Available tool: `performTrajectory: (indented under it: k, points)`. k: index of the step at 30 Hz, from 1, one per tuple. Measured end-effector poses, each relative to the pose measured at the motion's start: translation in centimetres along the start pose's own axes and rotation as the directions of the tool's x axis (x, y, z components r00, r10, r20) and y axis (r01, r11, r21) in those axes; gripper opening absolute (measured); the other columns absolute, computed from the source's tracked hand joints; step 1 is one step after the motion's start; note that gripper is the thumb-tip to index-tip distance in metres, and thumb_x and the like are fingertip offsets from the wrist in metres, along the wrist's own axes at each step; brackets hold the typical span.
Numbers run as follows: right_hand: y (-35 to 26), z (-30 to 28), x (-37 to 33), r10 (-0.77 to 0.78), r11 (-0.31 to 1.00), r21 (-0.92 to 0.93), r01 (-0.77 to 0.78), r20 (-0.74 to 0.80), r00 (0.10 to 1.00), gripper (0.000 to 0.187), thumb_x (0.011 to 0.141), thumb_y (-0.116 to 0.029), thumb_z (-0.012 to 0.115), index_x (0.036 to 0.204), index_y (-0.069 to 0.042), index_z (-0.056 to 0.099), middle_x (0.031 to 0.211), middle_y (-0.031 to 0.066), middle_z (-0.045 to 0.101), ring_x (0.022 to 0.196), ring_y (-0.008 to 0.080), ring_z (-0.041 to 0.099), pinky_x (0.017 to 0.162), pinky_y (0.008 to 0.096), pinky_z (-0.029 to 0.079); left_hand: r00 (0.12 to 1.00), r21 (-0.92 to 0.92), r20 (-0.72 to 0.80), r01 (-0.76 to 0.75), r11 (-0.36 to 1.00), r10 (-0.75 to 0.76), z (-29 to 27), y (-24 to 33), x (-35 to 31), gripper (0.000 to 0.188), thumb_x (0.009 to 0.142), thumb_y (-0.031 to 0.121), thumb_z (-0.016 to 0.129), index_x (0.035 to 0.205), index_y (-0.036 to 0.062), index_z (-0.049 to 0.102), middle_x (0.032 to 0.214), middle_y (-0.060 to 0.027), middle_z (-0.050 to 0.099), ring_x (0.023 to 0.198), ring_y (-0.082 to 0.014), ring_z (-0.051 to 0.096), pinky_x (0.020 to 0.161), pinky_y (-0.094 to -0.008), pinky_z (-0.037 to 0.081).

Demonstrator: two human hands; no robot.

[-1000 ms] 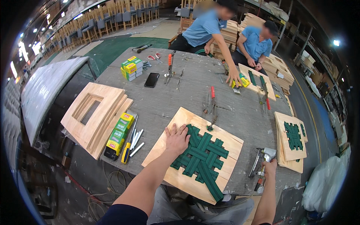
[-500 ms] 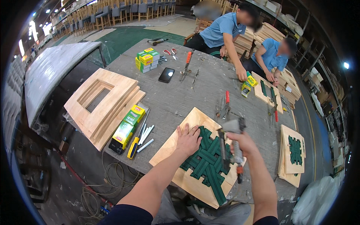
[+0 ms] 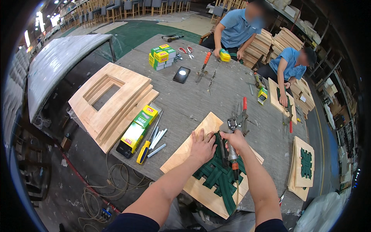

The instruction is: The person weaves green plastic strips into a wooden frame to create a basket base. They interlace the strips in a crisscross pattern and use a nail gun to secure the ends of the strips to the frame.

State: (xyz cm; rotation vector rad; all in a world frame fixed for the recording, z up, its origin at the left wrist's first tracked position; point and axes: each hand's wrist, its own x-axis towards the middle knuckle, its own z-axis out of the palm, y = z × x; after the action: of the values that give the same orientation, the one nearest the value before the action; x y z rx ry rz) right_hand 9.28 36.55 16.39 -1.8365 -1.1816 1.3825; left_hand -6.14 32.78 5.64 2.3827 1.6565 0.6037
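My left hand point(image 3: 203, 147) lies flat with fingers spread on a pale wooden panel point(image 3: 178, 155), its fingertips at the upper edge of the green webbing straps point(image 3: 218, 174). The straps cross in a woven pattern over the panel's opening. A pneumatic staple gun point(image 3: 232, 153) is gripped in my right hand point(image 3: 236, 141). Its nose end stands over the webbing close beside my left fingers; whether it touches the straps I cannot tell. From its orange fitting, an air hose runs down across the panel.
Left lie stacked wooden frames point(image 3: 116, 92), green-yellow boxes point(image 3: 140, 125), a yellow-handled screwdriver point(image 3: 143, 151) and white sticks point(image 3: 157, 143). Pliers point(image 3: 244, 116) lie beyond the panel, a phone point(image 3: 181, 74) farther back. Finished-looking webbed panels point(image 3: 301, 166) are stacked right. Two co-workers sit across the table.
My right hand has brought the staple gun leftward, close to my left hand, which stays on the panel. The far co-worker has lifted a yellow-green box off the table.
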Motion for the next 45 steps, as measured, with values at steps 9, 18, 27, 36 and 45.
performTrajectory:
  k: [9,18,27,36,45]
  points:
    - [1.0,0.0,0.6,0.005,0.999,-0.049,-0.005,0.010,1.000,0.022,0.091,-0.018,0.076,0.099,-0.001,0.064,0.077,0.0048,0.063,0.049,0.0136,0.055,0.041,0.0313,0.044,0.997,-0.040,-0.079,0.011,0.999,-0.014,0.0,-0.1,-0.1,0.046,0.102,0.040,0.053,0.139,0.0142,0.061,0.155,-0.0099,0.046,0.147,-0.0374,0.036,0.118,-0.0695,0.020]
    - [1.2,0.4,0.2,-0.044,0.998,0.036,0.042,0.051,0.998,0.021,0.089,-0.019,0.077,0.094,-0.001,0.067,0.073,0.0042,0.062,0.048,0.0142,0.055,0.040,0.0313,0.043,0.996,-0.105,-0.081,0.017,0.994,-0.025,0.0,-0.5,0.0,0.033,0.101,0.032,0.057,0.124,0.0120,0.070,0.148,-0.0147,0.051,0.147,-0.0364,0.037,0.121,-0.0655,0.020]
    - [1.0,1.0,-0.2,-0.079,0.997,0.011,0.078,0.115,0.990,0.023,0.090,-0.022,0.077,0.096,-0.004,0.063,0.075,0.0031,0.062,0.049,0.0128,0.054,0.041,0.0309,0.045,0.992,-0.127,-0.125,0.012,0.992,-0.028,0.0,-0.7,-0.3,0.024,0.096,0.028,0.065,0.111,0.0101,0.071,0.137,-0.0149,0.055,0.140,-0.0368,0.044,0.119,-0.0667,0.023]
    - [0.6,1.0,-0.6,-0.055,0.997,-0.042,0.062,0.146,0.988,0.023,0.091,-0.022,0.076,0.100,-0.004,0.064,0.077,0.0035,0.063,0.050,0.0119,0.054,0.041,0.0302,0.044,0.986,-0.165,-0.162,0.007,0.986,-0.034,0.1,-0.9,-0.4,0.020,0.093,0.025,0.068,0.102,0.0082,0.071,0.130,-0.0159,0.054,0.137,-0.0358,0.044,0.119,-0.0666,0.023]
    - [0.7,0.8,-0.8,-0.060,0.996,-0.054,0.066,0.107,0.992,0.022,0.091,-0.022,0.076,0.099,-0.004,0.064,0.075,0.0034,0.062,0.048,0.0129,0.054,0.042,0.0314,0.044,0.989,-0.179,-0.137,0.035,0.983,-0.060,-0.1,-0.7,-0.2,0.031,0.093,0.026,0.069,0.112,0.0043,0.061,0.131,-0.0151,0.053,0.135,-0.0333,0.046,0.120,-0.0640,0.024]
